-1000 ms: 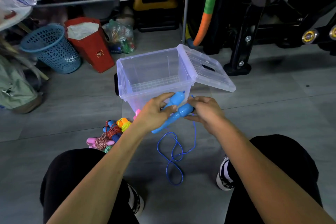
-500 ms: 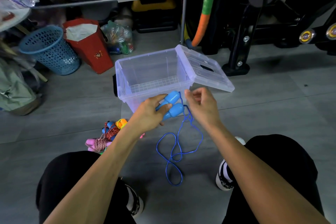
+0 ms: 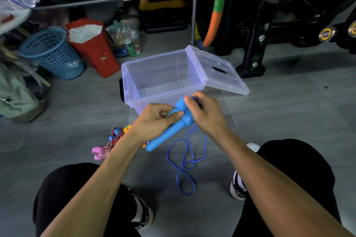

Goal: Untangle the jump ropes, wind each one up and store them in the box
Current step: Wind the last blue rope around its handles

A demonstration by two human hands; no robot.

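Note:
My left hand (image 3: 154, 119) grips the two blue handles (image 3: 167, 131) of a jump rope, held side by side in front of the clear plastic box (image 3: 161, 75). My right hand (image 3: 204, 113) pinches the thin blue cord (image 3: 185, 161) at the handles' thick ends. The cord's free length hangs down in loose loops onto the floor between my legs. The box stands open with nothing inside, its lid (image 3: 219, 71) leaning off the right side. A tangle of other jump ropes (image 3: 111, 142), with pink, blue and orange handles, lies on the floor under my left forearm.
A blue mesh basket (image 3: 52, 54), a red paper bag (image 3: 92, 46) and a plastic bag of small items (image 3: 125, 38) stand behind the box at the left. Black exercise equipment (image 3: 269, 25) fills the back right. My shoes (image 3: 238, 184) rest on the grey tiled floor.
My right hand lifted away with the cord, then came back onto the handles' thick ends. The handles now tilt down to the left again, and the cord loops shifted slightly on the floor.

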